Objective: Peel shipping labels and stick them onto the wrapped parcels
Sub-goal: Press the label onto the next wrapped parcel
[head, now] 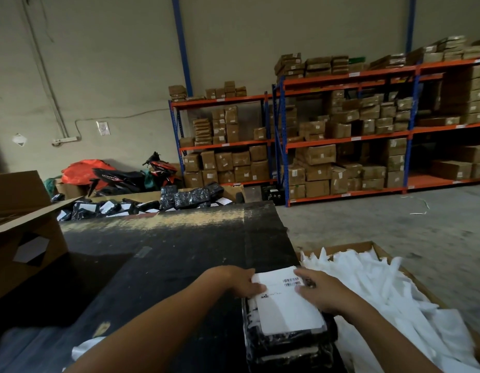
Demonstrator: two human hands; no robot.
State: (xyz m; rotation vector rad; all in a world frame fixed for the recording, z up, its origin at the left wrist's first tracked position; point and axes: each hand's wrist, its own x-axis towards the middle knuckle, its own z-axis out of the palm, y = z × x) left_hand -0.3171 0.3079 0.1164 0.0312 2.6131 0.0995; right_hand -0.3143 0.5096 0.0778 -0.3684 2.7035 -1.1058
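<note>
A white shipping label point(286, 300) is being held flat on a black wrapped parcel point(290, 343) at the dark surface point(166, 265) edge, its far corners being pinched by left hand point(237, 282) and right hand point(318, 290) fingers, beside a box of peeled backing strips point(381, 286).

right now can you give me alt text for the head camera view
Two bare hands, left hand and right hand, press a white shipping label onto a black wrapped parcel on a dark table. A cardboard box of white backing strips sits right; shelves of brown boxes stand behind.
</note>
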